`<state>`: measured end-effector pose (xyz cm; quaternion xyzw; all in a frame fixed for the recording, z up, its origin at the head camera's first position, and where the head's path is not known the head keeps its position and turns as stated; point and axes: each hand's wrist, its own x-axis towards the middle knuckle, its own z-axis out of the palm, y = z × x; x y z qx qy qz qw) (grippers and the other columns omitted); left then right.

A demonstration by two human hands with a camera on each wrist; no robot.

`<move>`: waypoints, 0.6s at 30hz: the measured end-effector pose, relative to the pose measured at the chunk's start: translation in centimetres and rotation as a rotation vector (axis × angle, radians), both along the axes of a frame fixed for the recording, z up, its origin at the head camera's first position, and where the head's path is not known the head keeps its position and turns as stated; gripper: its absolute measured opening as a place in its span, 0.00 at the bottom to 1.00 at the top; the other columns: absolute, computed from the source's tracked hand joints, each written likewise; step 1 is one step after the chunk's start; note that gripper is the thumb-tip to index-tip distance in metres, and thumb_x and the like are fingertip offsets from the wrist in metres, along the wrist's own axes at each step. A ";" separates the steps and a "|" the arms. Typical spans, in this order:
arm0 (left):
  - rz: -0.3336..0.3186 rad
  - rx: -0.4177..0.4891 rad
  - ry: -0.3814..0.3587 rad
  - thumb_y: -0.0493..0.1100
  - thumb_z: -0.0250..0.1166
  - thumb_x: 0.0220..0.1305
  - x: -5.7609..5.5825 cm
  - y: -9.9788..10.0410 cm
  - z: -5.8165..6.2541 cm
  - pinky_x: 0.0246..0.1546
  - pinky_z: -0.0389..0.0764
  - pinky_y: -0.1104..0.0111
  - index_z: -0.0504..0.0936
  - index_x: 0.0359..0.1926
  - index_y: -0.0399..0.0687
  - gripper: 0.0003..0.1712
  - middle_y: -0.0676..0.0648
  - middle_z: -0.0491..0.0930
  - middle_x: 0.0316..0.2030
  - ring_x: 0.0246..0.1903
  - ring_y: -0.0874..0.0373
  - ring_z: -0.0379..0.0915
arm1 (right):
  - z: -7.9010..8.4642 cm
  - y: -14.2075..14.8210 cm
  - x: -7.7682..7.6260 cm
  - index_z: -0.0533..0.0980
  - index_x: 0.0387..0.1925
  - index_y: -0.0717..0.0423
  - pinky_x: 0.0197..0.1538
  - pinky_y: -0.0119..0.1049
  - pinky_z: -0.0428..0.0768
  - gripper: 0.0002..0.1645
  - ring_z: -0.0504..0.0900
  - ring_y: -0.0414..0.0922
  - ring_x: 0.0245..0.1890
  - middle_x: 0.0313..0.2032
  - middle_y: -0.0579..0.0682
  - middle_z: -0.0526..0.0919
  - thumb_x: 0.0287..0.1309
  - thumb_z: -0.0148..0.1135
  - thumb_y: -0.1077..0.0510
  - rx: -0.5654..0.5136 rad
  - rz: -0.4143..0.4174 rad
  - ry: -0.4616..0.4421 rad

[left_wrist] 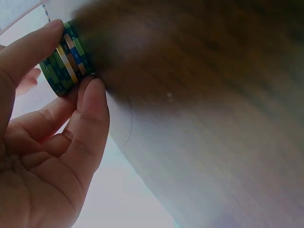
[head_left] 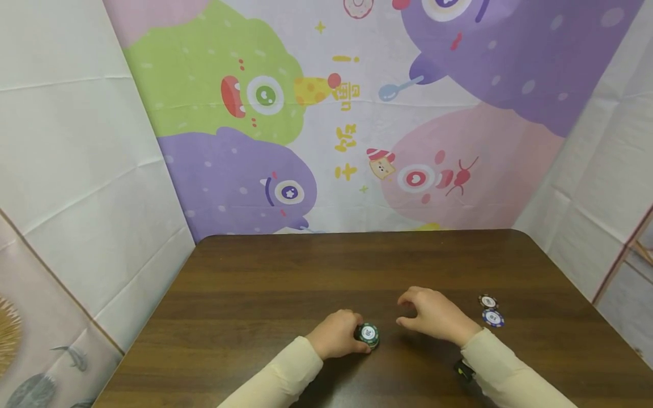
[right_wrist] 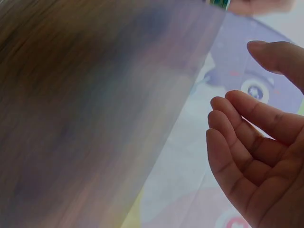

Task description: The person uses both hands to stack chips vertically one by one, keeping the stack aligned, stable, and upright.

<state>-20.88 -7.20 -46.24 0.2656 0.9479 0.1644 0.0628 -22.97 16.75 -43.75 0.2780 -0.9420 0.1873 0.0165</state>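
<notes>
My left hand pinches a short stack of poker chips between thumb and fingers, near the table's front middle. The top chip is green with a white centre. In the left wrist view the edges of the stack show green, dark blue and pale bands. To the right of it, my right hand is held over the table with thumb and fingers apart and nothing between them. The right wrist view shows that hand with loosely bent fingers, and a bit of the stack at its top edge.
Right of my right hand lie a black chip and a blue chip, edge by edge on the brown wooden table. A dark wristband shows at the right cuff. A cartoon-printed cloth hangs behind the table.
</notes>
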 end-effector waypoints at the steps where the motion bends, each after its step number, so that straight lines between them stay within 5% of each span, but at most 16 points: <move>1: -0.001 -0.002 0.002 0.53 0.77 0.48 0.0 0.0 0.0 0.34 0.75 0.74 0.84 0.41 0.45 0.22 0.54 0.82 0.33 0.31 0.67 0.72 | 0.0 0.4 0.0 0.82 0.44 0.58 0.44 0.43 0.81 0.21 0.82 0.44 0.40 0.40 0.46 0.83 0.52 0.72 0.49 0.000 -0.018 0.002; 18: 0.000 0.003 -0.013 0.53 0.77 0.49 0.0 -0.1 -0.1 0.35 0.75 0.74 0.84 0.43 0.45 0.24 0.54 0.83 0.35 0.33 0.66 0.73 | 0.2 9.7 0.6 0.78 0.51 0.63 0.43 0.50 0.81 0.28 0.84 0.53 0.43 0.47 0.59 0.84 0.57 0.68 0.46 -0.087 -0.236 -0.075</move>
